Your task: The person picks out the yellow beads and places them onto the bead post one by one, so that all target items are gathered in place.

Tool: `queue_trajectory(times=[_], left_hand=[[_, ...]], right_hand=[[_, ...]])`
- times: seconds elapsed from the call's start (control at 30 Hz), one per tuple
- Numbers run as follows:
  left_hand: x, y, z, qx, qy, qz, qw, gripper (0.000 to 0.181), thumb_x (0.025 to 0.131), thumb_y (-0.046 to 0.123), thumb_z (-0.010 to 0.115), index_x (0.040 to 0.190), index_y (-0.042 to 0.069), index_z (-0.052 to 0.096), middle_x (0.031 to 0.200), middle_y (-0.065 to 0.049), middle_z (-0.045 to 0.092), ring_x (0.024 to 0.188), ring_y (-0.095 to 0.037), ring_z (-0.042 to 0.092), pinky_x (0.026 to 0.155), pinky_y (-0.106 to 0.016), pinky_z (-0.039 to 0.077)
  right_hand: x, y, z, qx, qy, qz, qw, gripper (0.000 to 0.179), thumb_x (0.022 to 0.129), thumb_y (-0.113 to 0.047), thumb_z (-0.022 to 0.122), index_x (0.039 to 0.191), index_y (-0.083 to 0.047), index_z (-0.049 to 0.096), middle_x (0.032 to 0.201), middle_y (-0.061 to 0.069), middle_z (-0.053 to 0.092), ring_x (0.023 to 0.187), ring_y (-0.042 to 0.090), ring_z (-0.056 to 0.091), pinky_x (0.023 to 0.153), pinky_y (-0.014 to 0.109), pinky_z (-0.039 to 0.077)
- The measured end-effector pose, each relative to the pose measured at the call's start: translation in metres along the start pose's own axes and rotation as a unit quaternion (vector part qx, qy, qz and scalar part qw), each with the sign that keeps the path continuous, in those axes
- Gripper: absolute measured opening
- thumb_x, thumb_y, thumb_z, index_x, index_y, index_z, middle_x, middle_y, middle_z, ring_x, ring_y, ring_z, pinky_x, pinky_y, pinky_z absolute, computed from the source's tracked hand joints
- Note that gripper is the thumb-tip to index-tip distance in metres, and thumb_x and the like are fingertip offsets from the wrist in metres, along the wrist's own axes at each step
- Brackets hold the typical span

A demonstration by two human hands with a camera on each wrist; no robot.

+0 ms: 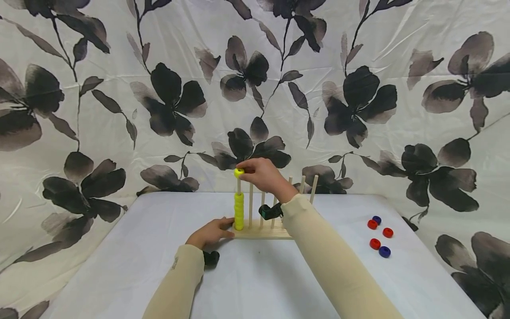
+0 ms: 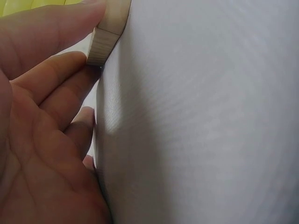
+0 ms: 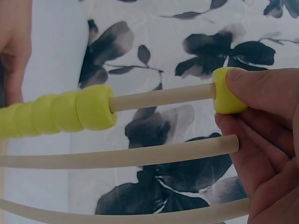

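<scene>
My right hand (image 1: pixel 264 175) pinches a yellow bead (image 3: pixel 221 95) between thumb and fingers, at the top of the leftmost wooden peg (image 3: pixel 161 96). Lower on that peg sits a stack of several yellow beads (image 1: pixel 238 212), and a bare stretch of peg separates it from the held bead. The pegs stand upright on a wooden abacus base (image 1: pixel 259 233). At the base's left end my left hand (image 1: pixel 213 231) grips the wood; the left wrist view has the thumb on one side of the end (image 2: pixel 103 44) and fingertips on the other.
Red beads (image 1: pixel 375 243) and blue beads (image 1: pixel 384 251) lie loose on the white-covered table (image 1: pixel 159 274), to the right of the abacus. More pegs (image 1: pixel 314 188) rise right of the yellow stack, partly behind my right arm. A floral cloth (image 1: pixel 171 106) hangs behind the table.
</scene>
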State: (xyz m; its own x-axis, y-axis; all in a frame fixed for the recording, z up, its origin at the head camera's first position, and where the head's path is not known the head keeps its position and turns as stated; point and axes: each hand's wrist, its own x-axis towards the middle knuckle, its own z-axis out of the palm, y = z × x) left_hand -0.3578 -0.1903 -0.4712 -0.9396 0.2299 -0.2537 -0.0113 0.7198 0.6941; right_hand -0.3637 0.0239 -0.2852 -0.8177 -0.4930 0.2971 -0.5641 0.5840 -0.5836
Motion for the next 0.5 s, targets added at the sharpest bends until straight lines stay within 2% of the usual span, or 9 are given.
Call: queue_trajectory(times=[0.33, 0.5], left_hand=[[-0.0034, 0.0031, -0.0013, 0.001, -0.001, -0.006, 1.0, 0.065, 0.087, 0.033, 0.07, 0.147, 0.026, 0.043, 0.16, -0.012, 0.027, 0.149, -0.037, 0.018, 0.115, -0.066, 0.015], [-0.0027, 0.0027, -0.001, -0.008, -0.003, -0.008, 0.9999, 0.065, 0.087, 0.033, 0.07, 0.146, 0.027, 0.044, 0.16, -0.012, 0.026, 0.149, -0.037, 0.017, 0.115, -0.067, 0.014]], right_hand=[[0.0002, -0.0042, -0.0003, -0.028, -0.016, 0.01, 0.9994, 0.032, 0.093, -0.02, 0.065, 0.125, -0.015, 0.066, 0.125, 0.001, 0.067, 0.114, 0.015, 0.064, 0.095, 0.031, 0.053], [-0.0025, -0.0035, 0.0004, -0.032, -0.011, 0.007, 0.9994, 0.03, 0.094, -0.02, 0.062, 0.123, -0.017, 0.067, 0.126, 0.0, 0.065, 0.115, 0.016, 0.063, 0.096, 0.032, 0.053]])
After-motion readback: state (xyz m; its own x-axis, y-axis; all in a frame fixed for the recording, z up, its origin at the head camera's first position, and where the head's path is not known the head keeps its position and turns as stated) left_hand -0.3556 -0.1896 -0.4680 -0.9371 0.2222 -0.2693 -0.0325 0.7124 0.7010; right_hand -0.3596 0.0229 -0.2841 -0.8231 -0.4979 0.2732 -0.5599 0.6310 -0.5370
